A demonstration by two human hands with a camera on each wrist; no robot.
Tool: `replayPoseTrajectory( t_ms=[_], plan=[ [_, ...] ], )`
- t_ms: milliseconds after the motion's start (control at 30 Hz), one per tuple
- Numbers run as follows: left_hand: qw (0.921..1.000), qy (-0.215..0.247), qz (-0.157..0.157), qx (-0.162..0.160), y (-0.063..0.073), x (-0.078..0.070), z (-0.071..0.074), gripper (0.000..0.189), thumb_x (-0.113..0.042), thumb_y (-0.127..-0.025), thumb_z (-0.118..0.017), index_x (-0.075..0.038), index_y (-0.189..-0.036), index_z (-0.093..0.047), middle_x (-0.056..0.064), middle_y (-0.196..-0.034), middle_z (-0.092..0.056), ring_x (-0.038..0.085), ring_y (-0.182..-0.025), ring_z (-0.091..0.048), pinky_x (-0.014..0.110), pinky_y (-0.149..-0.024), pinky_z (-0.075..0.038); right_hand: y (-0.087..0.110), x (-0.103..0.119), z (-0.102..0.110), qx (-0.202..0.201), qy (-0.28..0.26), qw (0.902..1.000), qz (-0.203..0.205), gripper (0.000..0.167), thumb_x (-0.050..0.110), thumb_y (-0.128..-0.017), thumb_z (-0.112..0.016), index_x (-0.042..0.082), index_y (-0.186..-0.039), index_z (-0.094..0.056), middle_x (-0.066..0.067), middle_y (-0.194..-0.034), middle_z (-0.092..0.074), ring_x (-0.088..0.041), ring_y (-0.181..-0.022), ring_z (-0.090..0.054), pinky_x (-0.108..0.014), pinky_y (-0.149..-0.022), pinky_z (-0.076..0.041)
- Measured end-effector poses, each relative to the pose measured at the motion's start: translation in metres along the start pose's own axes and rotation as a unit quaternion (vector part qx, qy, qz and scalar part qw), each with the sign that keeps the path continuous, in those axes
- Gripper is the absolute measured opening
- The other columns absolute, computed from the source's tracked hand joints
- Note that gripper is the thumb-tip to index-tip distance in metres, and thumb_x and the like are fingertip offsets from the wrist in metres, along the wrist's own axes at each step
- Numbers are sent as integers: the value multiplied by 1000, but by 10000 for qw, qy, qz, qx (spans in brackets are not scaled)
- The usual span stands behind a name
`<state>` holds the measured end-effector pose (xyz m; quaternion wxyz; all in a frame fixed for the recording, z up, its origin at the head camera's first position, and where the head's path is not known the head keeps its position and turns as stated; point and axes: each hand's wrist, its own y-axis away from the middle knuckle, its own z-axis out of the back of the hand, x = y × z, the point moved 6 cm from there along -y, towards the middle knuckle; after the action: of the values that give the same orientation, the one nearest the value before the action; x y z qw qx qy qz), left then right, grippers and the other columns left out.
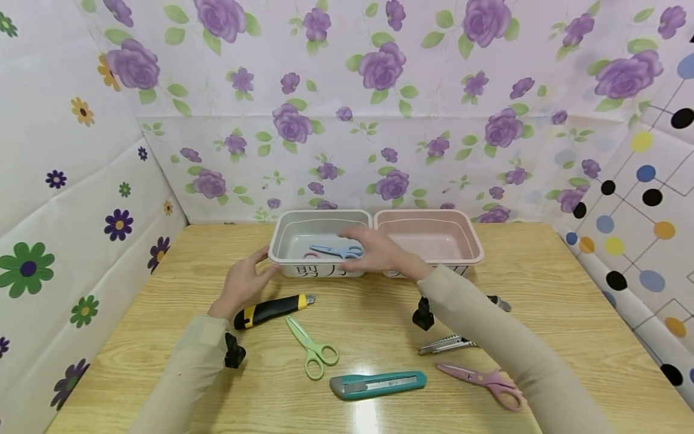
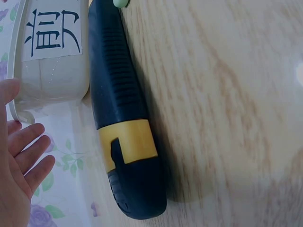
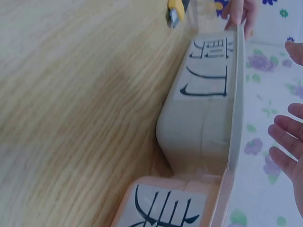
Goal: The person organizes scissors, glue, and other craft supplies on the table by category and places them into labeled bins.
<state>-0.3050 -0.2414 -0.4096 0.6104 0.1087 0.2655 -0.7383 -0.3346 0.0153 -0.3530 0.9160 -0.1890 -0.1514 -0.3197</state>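
Observation:
My left hand [image 1: 244,282] holds the left front corner of the grey bin [image 1: 295,218], with thumb and index finger on either side of its rim. Over the right part of that bin hovers my right hand [image 1: 374,250], fingers spread and parted from the thumb, holding nothing. Blue scissors [image 1: 331,250] lie inside the bin, beside a small pink loop [image 1: 311,255] half hidden by the front wall. A black and yellow utility knife [image 1: 271,310] lies just below my left hand; its thick handle [image 2: 118,85] fills much of the left wrist view.
A pink bin [image 1: 428,220] stands against the grey one. Nearer on the table [image 1: 179,265] lie green scissors [image 1: 311,346], a teal utility knife [image 1: 379,384], pink scissors [image 1: 485,380] and a silver utility knife [image 1: 447,344]. Another knife [image 1: 501,303] is partly behind my right sleeve.

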Motion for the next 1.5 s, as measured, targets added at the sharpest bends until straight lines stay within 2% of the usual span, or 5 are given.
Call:
replayPoseTrajectory(
  t_ms=[500,800,1100,1267,1500],
  plan=[
    [9998,89,-148,-99,0,1,-2,57,-34,-88,-60,-6,-135,-43,17,-121,-57,11,-34,-27,30,-43,-31,21,28,-8,-189,331,9982,460,76,54,-73,-66,4,-128,-50,-10,-125,-54,-23,-114,-50,-37,-93,-41],
    [9998,130,-135,-100,1,1,0,57,-33,-88,-60,-7,-136,-42,17,-121,-57,12,-36,-28,30,-43,-31,39,37,-30,128,384,9992,44,75,50,-75,-66,5,-132,-46,-10,-127,-53,-22,-115,-50,-36,-92,-42],
    [9999,91,-98,-103,1,2,-1,57,-33,-88,-59,-7,-136,-42,17,-121,-57,12,-36,-27,30,-44,-30,50,47,-56,396,94,9991,-114,78,50,-73,-68,4,-131,-45,-9,-123,-56,-19,-109,-54,-32,-89,-43],
    [9998,67,-115,-139,0,3,-1,56,-32,-88,-59,-7,-136,-42,17,-120,-58,11,-35,-25,30,-43,-30,55,55,-72,562,93,9981,-223,81,52,-72,-68,3,-132,-44,-8,-126,-54,-20,-112,-52,-32,-92,-41],
    [9998,25,-139,-150,0,4,-2,57,-34,-89,-58,-7,-136,-42,17,-120,-57,12,-38,-30,31,-50,-33,59,69,-85,685,29,9972,-293,81,52,-69,-70,6,-130,-45,-8,-123,-53,-20,-112,-49,-32,-92,-41]
  ],
)
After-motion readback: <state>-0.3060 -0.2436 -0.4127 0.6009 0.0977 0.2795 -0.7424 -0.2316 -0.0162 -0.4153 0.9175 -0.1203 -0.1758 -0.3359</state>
